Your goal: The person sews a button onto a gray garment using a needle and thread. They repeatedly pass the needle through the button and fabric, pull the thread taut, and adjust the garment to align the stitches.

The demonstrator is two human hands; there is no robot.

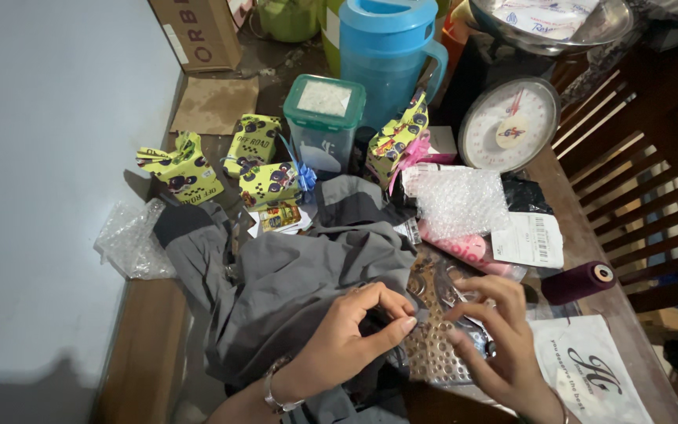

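Fingers (390, 322) of the left hand (339, 338) pinched a fold of the grey garment (292, 283) on the bench (582, 235). The right hand (504, 345) had its fingers closed on a small metal tool (its kind unclear) over a perforated metal sheet (433, 353), near a maroon thread spool (578, 281).

Dim, soft indoor light with muted shadows on the pale wall (49, 157), slight wide-angle bending at edges, mild blur overall.
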